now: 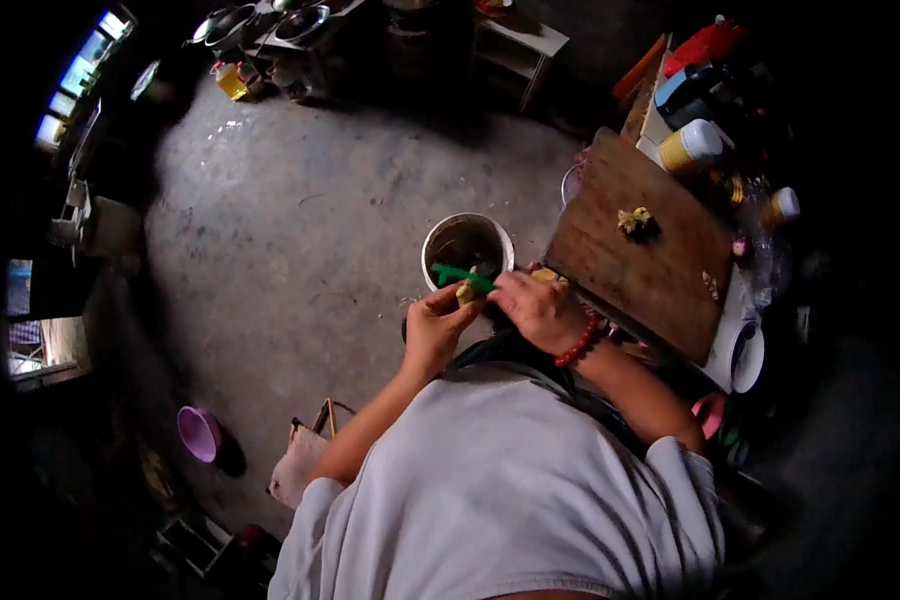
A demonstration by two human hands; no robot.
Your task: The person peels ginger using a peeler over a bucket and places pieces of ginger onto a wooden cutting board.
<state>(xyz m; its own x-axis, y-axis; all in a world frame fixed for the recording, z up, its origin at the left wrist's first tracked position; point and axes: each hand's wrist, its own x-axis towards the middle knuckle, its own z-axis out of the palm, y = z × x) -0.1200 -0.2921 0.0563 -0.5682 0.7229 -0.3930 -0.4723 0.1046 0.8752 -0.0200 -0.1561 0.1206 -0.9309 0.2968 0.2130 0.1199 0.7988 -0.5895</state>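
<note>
From where I stand, nearest is the person's white shirt [510, 480], both arms stretched forward from it. The left hand [438, 332] is partly closed, thumb and fingers pinching a small yellowish lump [465, 293] near the bucket's near rim. The right hand [538, 308], a red bracelet [577, 344] at its wrist, is curled around one end of a green tool [457, 274]; its fingers are a little blurred, so I can't tell just how they lie. The tool points leftward past the lump, seemingly against it, though I can't be sure they touch. Below and just beyond is the pale bucket [427, 246], with dark contents I can't make out. To the right, a wooden board [670, 290] bears another yellowish clump [633, 220], with a white-lidded jar [692, 146] beyond. A purple basin [199, 434] sits off left on the floor; farthest, a yellow bottle [232, 83] stands near some pans [302, 24].
</note>
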